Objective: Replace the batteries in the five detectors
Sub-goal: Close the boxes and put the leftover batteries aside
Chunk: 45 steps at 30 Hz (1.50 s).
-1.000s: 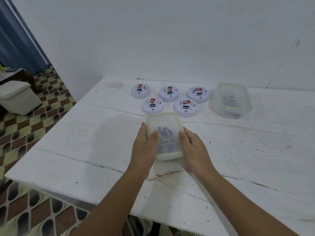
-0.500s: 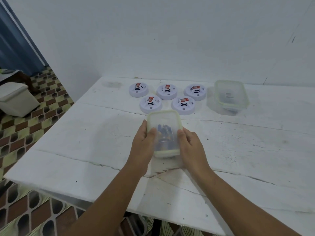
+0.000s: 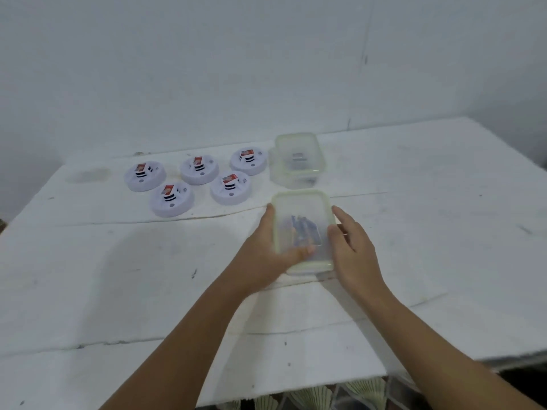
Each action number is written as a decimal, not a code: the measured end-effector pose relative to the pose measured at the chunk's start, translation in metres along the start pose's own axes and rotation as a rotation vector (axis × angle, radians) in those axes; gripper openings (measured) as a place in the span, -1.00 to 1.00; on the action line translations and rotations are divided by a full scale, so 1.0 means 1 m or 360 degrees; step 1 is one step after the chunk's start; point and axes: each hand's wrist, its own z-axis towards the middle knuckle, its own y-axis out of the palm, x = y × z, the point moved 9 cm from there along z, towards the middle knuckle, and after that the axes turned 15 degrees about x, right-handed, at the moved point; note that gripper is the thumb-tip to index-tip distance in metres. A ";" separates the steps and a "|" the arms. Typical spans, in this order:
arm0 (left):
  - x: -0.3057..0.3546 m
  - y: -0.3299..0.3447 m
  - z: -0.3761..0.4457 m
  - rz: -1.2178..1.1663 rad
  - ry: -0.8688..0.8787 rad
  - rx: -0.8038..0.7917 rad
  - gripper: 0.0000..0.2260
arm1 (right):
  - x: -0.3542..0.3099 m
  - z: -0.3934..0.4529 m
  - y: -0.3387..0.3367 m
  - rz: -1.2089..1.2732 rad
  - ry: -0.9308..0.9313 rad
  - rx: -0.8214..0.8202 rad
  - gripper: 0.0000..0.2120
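Several round white detectors [image 3: 230, 187] lie face down in two rows at the far left of the white table, each with a red-labelled battery showing in its back. A clear plastic container [image 3: 302, 202] with a pale green rim holds bluish batteries [image 3: 306, 232]. My left hand [image 3: 266, 250] grips its left side, fingers curled under the near corner. My right hand [image 3: 352, 250] presses against its right side. Behind it stands a second clear container [image 3: 299, 140] with a small dark item inside.
The white table [image 3: 118, 276] is cracked and scuffed, and its near edge runs across the bottom. A white wall rises behind it. Patterned floor shows below the table's front edge.
The view has swung to the right, so the detectors now sit at the left. The container in my hands has moved rightward, close in front of the second container.
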 end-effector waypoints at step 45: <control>0.106 0.136 0.190 0.0951 0.0566 -0.0049 -0.54 | 0.029 0.246 -0.030 -0.0099 0.0131 0.0302 -0.62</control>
